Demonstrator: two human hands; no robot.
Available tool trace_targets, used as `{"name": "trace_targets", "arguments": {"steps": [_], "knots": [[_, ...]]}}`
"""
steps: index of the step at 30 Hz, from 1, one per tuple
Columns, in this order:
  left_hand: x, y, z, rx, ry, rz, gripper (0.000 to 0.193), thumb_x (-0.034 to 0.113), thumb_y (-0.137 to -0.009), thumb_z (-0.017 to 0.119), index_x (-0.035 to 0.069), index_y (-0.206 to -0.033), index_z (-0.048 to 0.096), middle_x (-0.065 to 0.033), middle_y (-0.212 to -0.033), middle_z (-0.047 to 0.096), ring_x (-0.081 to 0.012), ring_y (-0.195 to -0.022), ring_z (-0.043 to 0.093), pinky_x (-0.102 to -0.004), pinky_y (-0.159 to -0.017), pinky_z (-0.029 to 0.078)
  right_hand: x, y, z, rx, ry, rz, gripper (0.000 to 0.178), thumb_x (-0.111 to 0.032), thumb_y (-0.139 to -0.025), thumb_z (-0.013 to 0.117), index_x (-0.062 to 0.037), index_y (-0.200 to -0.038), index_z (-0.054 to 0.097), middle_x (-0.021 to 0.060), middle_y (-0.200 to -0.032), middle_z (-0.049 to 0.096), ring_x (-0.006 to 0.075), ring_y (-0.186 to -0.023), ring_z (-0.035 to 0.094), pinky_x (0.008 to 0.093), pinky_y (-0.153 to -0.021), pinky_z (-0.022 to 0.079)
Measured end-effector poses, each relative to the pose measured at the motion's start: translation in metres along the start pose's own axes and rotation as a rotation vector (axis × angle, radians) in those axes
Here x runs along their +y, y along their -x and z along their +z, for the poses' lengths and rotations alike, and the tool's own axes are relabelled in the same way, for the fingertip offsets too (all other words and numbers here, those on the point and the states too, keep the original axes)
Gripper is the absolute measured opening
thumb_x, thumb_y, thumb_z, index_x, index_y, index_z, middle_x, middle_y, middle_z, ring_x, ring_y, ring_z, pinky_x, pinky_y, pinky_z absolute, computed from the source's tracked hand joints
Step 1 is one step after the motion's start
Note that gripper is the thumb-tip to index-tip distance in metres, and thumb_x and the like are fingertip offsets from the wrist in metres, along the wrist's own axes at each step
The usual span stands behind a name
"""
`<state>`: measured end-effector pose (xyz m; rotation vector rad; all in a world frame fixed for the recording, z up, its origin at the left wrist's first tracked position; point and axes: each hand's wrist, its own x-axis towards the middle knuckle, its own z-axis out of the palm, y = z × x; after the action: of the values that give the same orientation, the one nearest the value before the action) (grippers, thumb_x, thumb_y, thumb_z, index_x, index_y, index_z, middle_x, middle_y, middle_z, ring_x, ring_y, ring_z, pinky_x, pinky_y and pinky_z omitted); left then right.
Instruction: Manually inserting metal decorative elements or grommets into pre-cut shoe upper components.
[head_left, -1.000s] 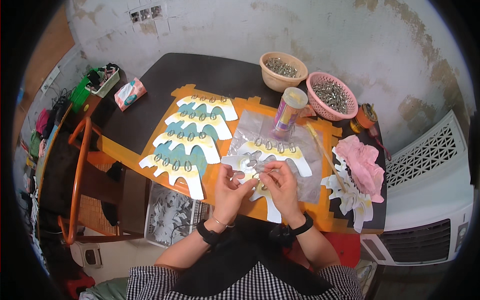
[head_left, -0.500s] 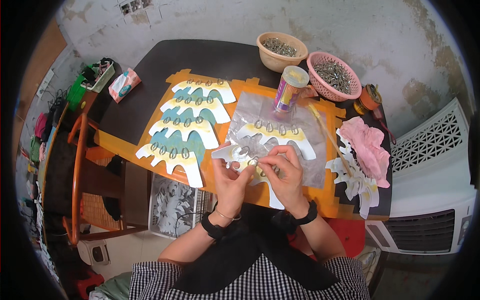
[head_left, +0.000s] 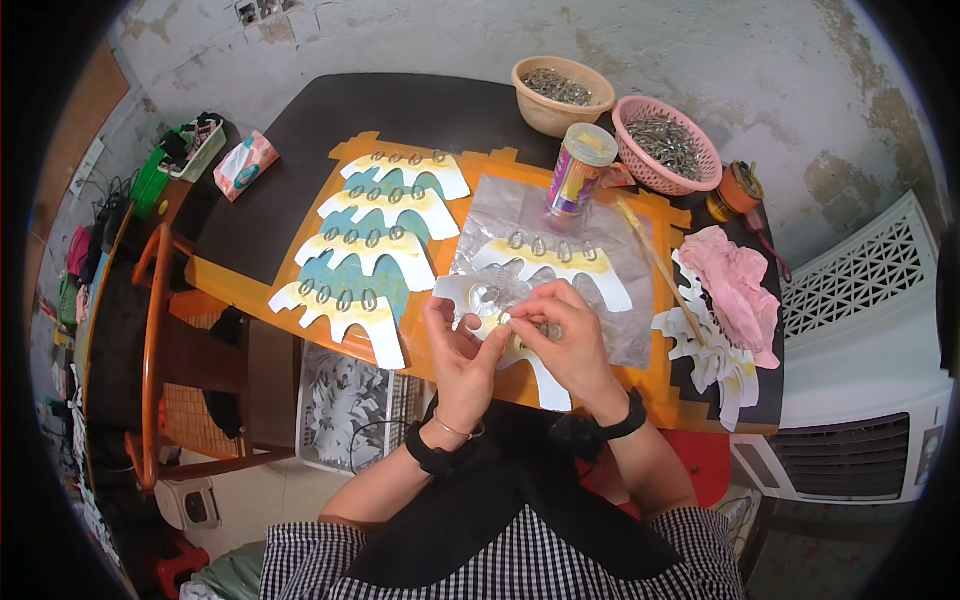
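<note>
Holding the card [head_left: 545, 385] at the front edge of the bench [head_left: 290, 120], I have my two hands close together over it. My left hand [head_left: 460, 360] grips it near its left end, thumb on top, and my right hand [head_left: 572, 345] pinches a loop [head_left: 503, 320] between thumb and forefinger, right beside my left thumb. The card is white and matt, with one broad end poking out above my left fingers and a long, plain white leg slanting down under my right hand. A patchy yellow smear runs across its middle. The loop is a small, oval, silvery thing; another loop sits on the card up and left of it, and part of one shows beside my right fingers, mostly hidden. Just behind, on the clear sheet [head_left: 500, 205], lies a second card [head_left: 580, 265] of the same scalloped cut, yellow along its upper edge, with four loops standing in a row. Four more cards [head_left: 372, 338] overlap to the left, each yellowed and looped alike, their white lower edges notched into uneven legs.
</note>
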<state>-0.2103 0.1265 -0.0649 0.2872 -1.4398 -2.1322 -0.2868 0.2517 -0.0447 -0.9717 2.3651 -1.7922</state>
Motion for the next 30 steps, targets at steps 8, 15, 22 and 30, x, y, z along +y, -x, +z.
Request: {"name": "trace_targets", "arguments": {"steps": [8, 15, 22, 30], "knots": [[0.001, 0.014, 0.006, -0.101, 0.166, -0.147, 0.08, -0.005, -0.088, 0.076, 0.006, -0.15, 0.026, -0.0093, -0.133, 0.042, -0.0211, -0.118, 0.057, -0.0361, -0.097, 0.056, -0.005, -0.02, -0.016, -0.05, 0.001, -0.039, 0.008, 0.0, -0.085, 0.075, 0.0039, -0.09, 0.07, 0.008, -0.094, 0.06, 0.016, -0.081, 0.066, 0.0288, -0.072, 0.054], [0.026, 0.026, -0.016, -0.467, 0.121, -0.771, 0.062, 0.007, -0.098, 0.069, 0.006, -0.15, 0.034, -0.0114, -0.122, 0.058, -0.0229, -0.102, 0.069, -0.0341, -0.083, 0.06, 0.025, -0.031, -0.046, -0.34, 0.145, -0.041, 0.008, -0.003, -0.082, 0.077, -0.0021, -0.084, 0.069, 0.006, -0.093, 0.06, 0.02, -0.088, 0.06, 0.0335, -0.079, 0.049], [0.038, -0.012, -0.022, -0.541, -0.939, 0.266, 0.039, 0.011, -0.09, 0.075, 0.004, -0.124, 0.058, -0.0127, -0.106, 0.069, -0.0259, -0.09, 0.067, -0.0378, -0.081, 0.053, 0.039, -0.025, -0.035, -0.315, 0.368, -0.307, 0.012, -0.006, -0.076, 0.08, -0.0039, -0.079, 0.068, 0.0053, -0.097, 0.059, 0.0267, -0.099, 0.054, 0.0377, -0.085, 0.046], [0.0, -0.039, -0.008, -0.588, -1.005, 0.333, 0.049, 0.005, -0.078, 0.077, 0.008, -0.123, 0.058, -0.0052, -0.095, 0.07, -0.0307, -0.095, 0.063, -0.0418, -0.086, 0.05, 0.035, -0.019, -0.031, -0.273, 0.415, -0.344, 0.014, -0.006, -0.072, 0.079, -0.0048, -0.079, 0.067, 0.005, -0.095, 0.055, 0.0277, -0.103, 0.052, 0.0405, -0.089, 0.044]]}}
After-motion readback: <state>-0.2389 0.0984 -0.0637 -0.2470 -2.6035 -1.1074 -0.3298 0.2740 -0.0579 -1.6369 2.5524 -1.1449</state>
